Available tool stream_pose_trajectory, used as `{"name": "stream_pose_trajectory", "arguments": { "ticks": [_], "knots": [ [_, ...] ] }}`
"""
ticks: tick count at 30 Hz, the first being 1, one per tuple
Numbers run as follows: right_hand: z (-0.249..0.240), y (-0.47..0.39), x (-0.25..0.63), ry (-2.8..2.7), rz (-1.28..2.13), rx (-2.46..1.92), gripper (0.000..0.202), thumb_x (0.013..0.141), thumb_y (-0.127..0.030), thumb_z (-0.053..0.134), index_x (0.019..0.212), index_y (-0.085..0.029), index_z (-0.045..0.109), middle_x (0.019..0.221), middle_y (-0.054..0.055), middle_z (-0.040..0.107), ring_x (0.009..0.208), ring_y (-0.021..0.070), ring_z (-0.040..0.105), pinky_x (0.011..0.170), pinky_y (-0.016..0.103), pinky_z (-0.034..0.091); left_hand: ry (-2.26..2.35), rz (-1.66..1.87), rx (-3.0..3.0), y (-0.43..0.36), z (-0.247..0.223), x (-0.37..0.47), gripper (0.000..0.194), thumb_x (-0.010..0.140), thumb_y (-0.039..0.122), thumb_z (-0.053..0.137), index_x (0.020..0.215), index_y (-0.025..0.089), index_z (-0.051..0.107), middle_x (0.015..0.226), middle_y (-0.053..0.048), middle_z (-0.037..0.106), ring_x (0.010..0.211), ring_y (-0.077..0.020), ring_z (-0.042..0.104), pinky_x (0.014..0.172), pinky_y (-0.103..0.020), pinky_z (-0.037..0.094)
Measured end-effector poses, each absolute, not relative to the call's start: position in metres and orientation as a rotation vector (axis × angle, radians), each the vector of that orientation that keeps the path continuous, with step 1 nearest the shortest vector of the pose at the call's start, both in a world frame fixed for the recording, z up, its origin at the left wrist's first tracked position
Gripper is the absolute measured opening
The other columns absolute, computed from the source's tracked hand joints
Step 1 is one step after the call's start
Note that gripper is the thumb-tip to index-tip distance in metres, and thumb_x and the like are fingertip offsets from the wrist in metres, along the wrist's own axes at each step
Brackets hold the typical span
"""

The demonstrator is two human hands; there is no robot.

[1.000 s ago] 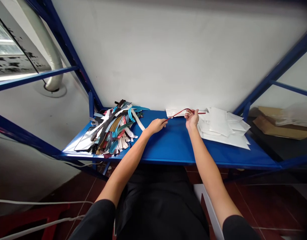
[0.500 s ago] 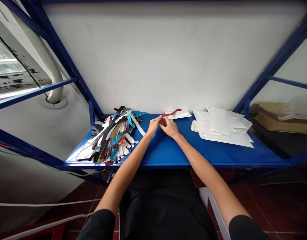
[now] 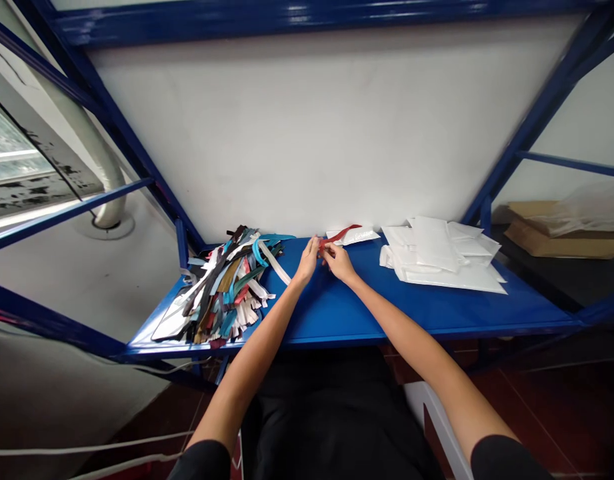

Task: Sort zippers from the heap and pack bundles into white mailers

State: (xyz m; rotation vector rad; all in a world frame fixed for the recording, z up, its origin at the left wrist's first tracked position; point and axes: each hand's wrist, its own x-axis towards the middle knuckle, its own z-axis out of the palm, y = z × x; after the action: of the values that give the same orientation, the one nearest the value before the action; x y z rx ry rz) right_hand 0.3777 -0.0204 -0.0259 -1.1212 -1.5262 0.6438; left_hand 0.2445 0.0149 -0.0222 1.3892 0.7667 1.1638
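A red strip [image 3: 347,231] runs from between my hands up to the right, its far end over a small white packet [image 3: 359,235] near the wall. My left hand [image 3: 307,260] has its fingers closed on the strip's near end. Beside it, my right hand [image 3: 338,262] pinches the same strip between thumb and fingers. To the left lies a heap of zippers [image 3: 231,280] in many colours, with a pale strip [image 3: 275,262] reaching toward my left wrist.
A pile of white plastic bags [image 3: 441,253] lies on the right part of the blue table [image 3: 357,317]. Blue frame bars rise on both sides and cross above. Beyond the right bar, brown cardboard [image 3: 561,237] rests on a dark surface.
My left hand's fingers have straightened and point more upward, while my right hand has closed in beside them on the red strip. The camera view has tilted slightly.
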Motion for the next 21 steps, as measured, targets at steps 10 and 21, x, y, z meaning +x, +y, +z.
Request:
{"name": "stream_pose_trajectory", "arguments": {
  "ticks": [10, 21],
  "knots": [
    [-0.009, -0.026, 0.389, -1.731, 0.516, -1.177, 0.036, 0.102, -0.052, 0.055, 0.081, -0.025, 0.068, 0.078, 0.004, 0.073, 0.072, 0.0223, 0.066, 0.076, 0.033, 0.053, 1.140, 1.175, 2.064, -0.001, -0.011, 0.233, 0.053, 0.114, 0.051, 0.033, 0.119, 0.025, 0.078, 0.101, -0.007, 0.082, 0.094, -0.0237, 0.074, 0.085, -0.030, 0.051],
    [-0.001, -0.024, 0.392, -1.720, 0.416, -1.219, 0.024, 0.102, -0.045, 0.058, 0.092, -0.026, 0.069, 0.095, 0.010, 0.075, 0.094, 0.0287, 0.069, 0.085, 0.036, 0.051, 1.338, 1.256, 2.136, 0.004, -0.018, 0.239, 0.046, 0.114, 0.041, 0.035, 0.120, 0.028, 0.079, 0.110, -0.006, 0.082, 0.104, -0.0240, 0.075, 0.088, -0.029, 0.049]
  ]
}}
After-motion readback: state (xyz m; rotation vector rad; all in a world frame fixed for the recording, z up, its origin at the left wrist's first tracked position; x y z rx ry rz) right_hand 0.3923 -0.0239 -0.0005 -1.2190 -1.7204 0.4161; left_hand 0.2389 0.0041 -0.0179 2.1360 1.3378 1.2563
